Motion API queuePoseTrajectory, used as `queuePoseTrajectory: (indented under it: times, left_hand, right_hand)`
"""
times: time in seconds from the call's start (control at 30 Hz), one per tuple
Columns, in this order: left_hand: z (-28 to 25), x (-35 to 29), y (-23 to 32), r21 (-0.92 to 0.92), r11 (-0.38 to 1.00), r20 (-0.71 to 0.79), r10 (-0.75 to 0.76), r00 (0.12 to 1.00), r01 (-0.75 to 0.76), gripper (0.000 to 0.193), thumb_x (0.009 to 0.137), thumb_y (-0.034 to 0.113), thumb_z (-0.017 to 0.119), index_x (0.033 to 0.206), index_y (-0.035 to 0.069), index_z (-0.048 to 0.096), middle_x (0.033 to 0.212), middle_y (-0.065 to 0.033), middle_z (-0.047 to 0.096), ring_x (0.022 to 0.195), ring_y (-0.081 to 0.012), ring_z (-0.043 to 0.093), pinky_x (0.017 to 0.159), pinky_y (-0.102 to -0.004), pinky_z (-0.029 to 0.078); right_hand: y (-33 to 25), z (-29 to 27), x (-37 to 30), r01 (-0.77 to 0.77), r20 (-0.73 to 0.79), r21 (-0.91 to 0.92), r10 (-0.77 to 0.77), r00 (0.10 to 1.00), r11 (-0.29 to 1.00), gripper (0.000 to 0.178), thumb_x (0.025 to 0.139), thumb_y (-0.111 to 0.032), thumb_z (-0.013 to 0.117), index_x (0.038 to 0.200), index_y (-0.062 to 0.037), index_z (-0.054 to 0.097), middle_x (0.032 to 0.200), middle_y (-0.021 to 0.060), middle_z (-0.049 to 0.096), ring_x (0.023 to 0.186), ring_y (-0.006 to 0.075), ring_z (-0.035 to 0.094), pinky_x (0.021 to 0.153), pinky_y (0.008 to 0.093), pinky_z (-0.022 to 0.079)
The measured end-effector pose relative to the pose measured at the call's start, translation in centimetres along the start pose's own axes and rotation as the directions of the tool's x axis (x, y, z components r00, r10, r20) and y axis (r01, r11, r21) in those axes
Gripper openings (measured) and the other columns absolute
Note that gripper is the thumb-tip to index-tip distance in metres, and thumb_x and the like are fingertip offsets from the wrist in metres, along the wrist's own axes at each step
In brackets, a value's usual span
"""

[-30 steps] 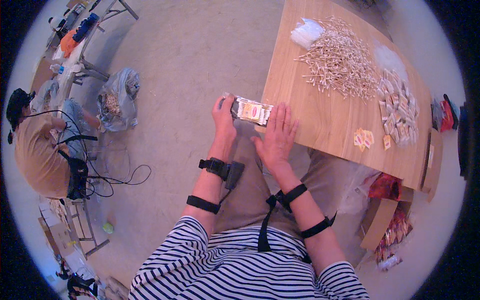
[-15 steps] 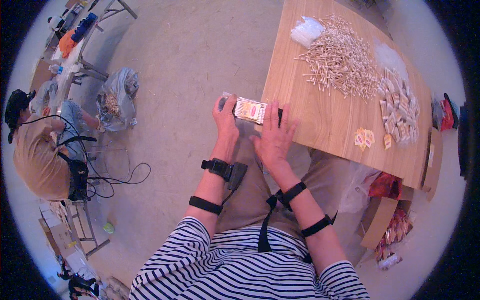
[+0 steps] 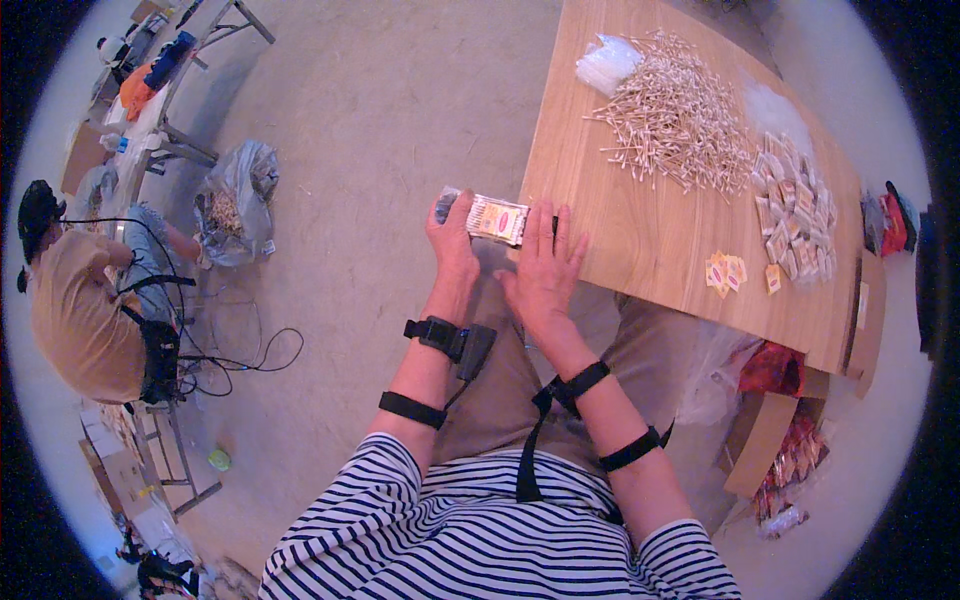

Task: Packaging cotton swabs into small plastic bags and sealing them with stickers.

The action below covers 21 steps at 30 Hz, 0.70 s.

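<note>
Between two hands [image 3: 455,240] [image 3: 544,280] sits one swab packet [image 3: 496,218].

One clear packet [image 3: 482,214] of cotton swabs, its yellow card [image 3: 500,220] with red oval facing up, sits gripped in the left hand [image 3: 452,230], right end at the right hand's fingers [image 3: 531,228], I note.

The packet [image 3: 497,219] looks clear plastic, the tabletop [image 3: 640,235] smooth wood.
</note>
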<state>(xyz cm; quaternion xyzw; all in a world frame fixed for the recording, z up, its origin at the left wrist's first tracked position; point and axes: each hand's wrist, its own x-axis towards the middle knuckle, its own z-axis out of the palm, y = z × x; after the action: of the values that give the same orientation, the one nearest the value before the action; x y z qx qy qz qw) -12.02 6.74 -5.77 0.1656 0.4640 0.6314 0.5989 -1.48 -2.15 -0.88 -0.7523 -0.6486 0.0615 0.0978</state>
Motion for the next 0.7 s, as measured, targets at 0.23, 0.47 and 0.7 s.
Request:
queuePoseTrajectory:
  times: [0.23, 0.47, 0.7]
  left_hand:
    - [0.5, -0.4, 0.2, 0.023, 1.0, -0.011, 0.014, 1.0, -0.013, 0.013, 0.09, 0.009, 0.073, 0.097, 0.006, 0.063, 0.086, 0.0008, 0.063, 0.074, -0.0104, 0.062, 0.067, -0.0282, 0.052]
    - [-0.1, 0.4, 0.0, 0.043, 0.999, 0.009, 0.013, 1.0, -0.013, 0.012, 0.091, 0.015, 0.071, 0.096, 0.007, 0.063, 0.088, -0.0022, 0.066, 0.075, -0.0155, 0.066, 0.066, -0.0328, 0.056]
    - [-0.4, 1.1, -0.5, -0.006, 1.0, 0.007, -0.019, 1.0, 0.019, 0.012, 0.092, 0.015, 0.068, 0.096, 0.006, 0.063, 0.087, -0.0017, 0.064, 0.076, -0.0151, 0.065, 0.068, -0.0328, 0.055]
  right_hand:
    - [-0.3, -0.2, -0.1, 0.002, 0.009, -0.024, -0.001, 1.0, 1.0, 0.106, 0.069, -0.039, 0.085, 0.155, -0.0074, 0.032, 0.165, 0.0087, 0.02, 0.152, 0.0361, 0.015, 0.119, 0.0644, 0.014]
    - [1.2, 0.8, 0.1, 0.052, -0.074, 0.063, -0.047, 0.996, 0.997, 0.109, 0.068, -0.034, 0.086, 0.155, -0.0052, 0.028, 0.163, 0.0086, 0.025, 0.151, 0.0353, 0.019, 0.12, 0.0597, 0.017]
    - [0.5, -0.3, 0.5, 0.015, -0.048, 0.034, -0.014, 0.999, 0.999, 0.106, 0.068, -0.032, 0.087, 0.154, -0.0059, 0.032, 0.162, 0.0087, 0.027, 0.148, 0.0349, 0.023, 0.119, 0.0576, 0.019]
